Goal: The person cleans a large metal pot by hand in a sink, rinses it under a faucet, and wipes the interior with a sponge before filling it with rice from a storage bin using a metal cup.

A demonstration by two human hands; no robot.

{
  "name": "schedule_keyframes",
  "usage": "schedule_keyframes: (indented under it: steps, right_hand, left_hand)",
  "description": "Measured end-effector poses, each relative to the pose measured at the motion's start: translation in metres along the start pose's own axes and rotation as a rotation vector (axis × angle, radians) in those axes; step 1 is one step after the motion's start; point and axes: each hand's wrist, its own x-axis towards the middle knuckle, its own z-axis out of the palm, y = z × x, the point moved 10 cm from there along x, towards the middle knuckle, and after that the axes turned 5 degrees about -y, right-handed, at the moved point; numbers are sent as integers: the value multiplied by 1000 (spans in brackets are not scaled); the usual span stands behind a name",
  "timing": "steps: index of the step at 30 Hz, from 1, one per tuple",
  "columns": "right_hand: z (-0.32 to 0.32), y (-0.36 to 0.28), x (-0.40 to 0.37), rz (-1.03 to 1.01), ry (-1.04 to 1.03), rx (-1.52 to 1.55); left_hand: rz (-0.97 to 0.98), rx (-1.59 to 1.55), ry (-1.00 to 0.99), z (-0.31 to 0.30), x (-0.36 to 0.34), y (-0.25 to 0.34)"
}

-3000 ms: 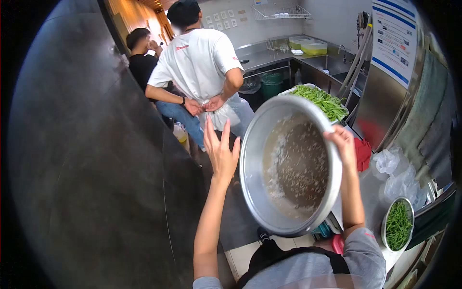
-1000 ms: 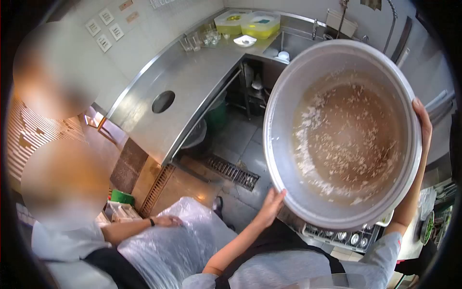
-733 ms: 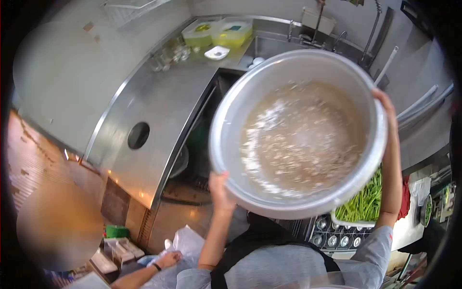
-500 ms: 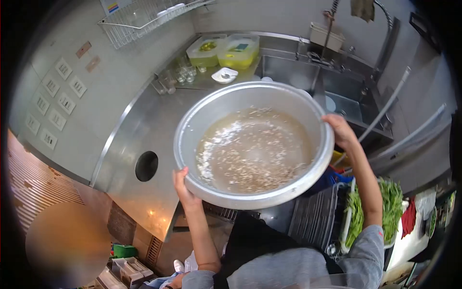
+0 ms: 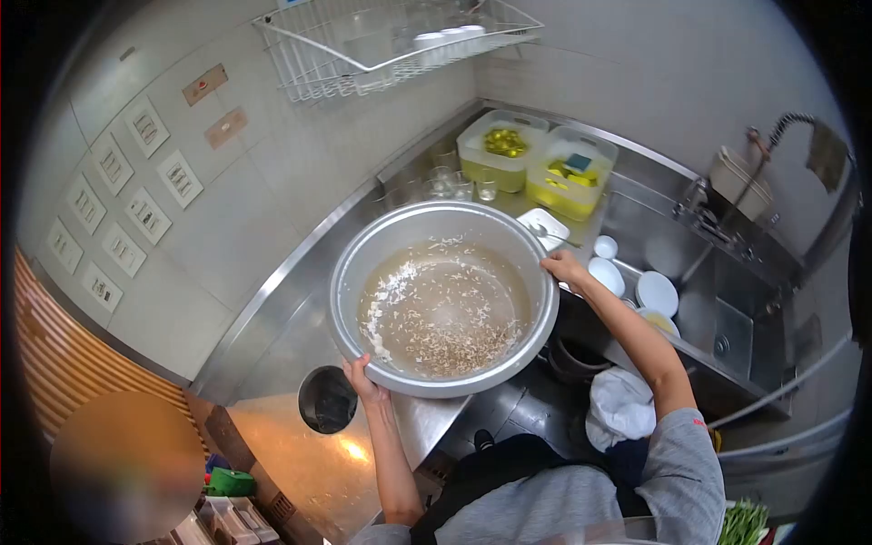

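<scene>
Between my hands is a large round metal pot (image 5: 362, 246) with a wide rim. Cloudy water (image 5: 445, 309) fills its lower part, with pale bits and foam floating and browner bits gathered at the near side. My left hand (image 5: 367, 380) grips the rim at the near left, thumb over the edge. On the right side my right hand (image 5: 567, 270) is closed round the rim. The pot is over the steel counter (image 5: 291, 331), its near right edge reaching past the counter's edge. A round hole (image 5: 328, 400) in the counter lies close to my left hand.
Behind the pot stand two plastic tubs (image 5: 569, 173) of yellowish liquid, several glasses (image 5: 463, 187) and a white dish (image 5: 543, 229) with a spoon. A sink (image 5: 736, 336) is at right, with bowls (image 5: 657, 292) beside it. A wire rack (image 5: 400, 54) hangs on the wall.
My view and body have turned left, and the pot has come with me over the counter, away from the green vegetables at right. Both hands keep the same hold on the rim.
</scene>
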Motion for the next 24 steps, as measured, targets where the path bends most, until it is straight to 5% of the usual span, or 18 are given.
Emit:
schedule_keyframes:
  steps: [5,7,9,12,14,18,22,23,24]
  right_hand:
    - [25,-18,20,179,-145,-74]
    - [34,-66,26,0,-120,-537]
    - [73,-163,7,-624,207,-855]
    - [193,-120,66,-56,-354,-320]
    - [270,-33,124,235,-311,-336]
    - [336,-32,128,384,87,-285]
    - [443,-55,61,-22,-139,-347]
    - [477,-38,33,-261,-195,-452]
    - [475,-40,-16,-316,-475,-377]
  left_hand:
    - [-118,-4,155,-4,0,19]
    - [-135,-26,221,0,-9,23]
    - [-186,14,254,-4,-17,24]
    - [-198,178,394,-5,-17,30]
    - [-141,375,458,11,-13,49]
    - [-104,580,411,-19,-13,37]
    - [-119,673,414,-30,-16,33]
    - [-116,683,419,-32,-17,30]
    - [-122,640,440,-31,-17,30]
